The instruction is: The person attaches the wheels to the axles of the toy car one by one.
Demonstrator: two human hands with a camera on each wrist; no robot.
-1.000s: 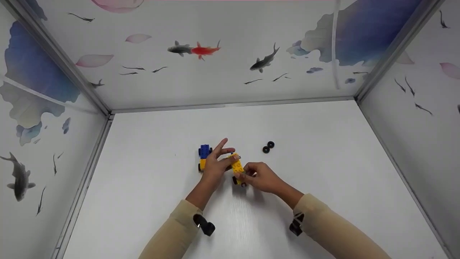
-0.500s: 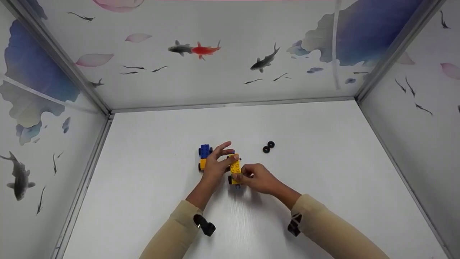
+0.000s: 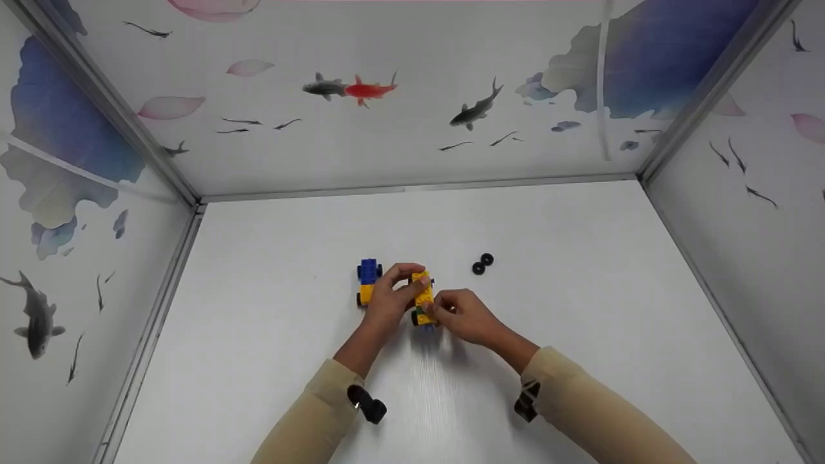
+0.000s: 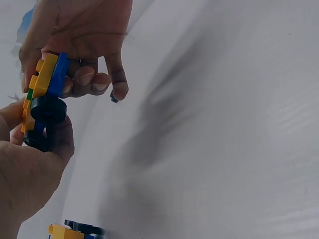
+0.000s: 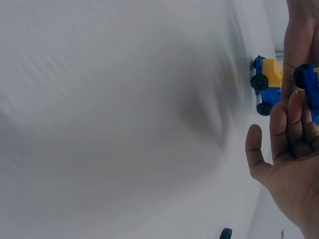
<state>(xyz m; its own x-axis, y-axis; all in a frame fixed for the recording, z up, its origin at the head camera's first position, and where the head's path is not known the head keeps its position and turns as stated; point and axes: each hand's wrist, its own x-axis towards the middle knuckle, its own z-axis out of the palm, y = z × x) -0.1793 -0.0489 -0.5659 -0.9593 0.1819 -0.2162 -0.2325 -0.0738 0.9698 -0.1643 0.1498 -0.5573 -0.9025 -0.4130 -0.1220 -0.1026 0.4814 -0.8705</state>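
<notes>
Both hands hold a toy brick car with a yellow top, blue base and a bit of green. My left hand grips its far end, thumb on the yellow studs. My right hand pinches its near end from the right side. In the left wrist view a black wheel sits on the car's side; in the right wrist view its blue base shows, partly cut off. A second blue and yellow car stands on the table just left of my left hand.
Two black tyres lie together on the white table, beyond my right hand. Low white walls with fish and petal prints enclose the table at the back and sides.
The car's near end has swung left to point nearly straight at me. My left fingers, earlier stretched out, now curl round its far end. My right hand keeps its pinch.
</notes>
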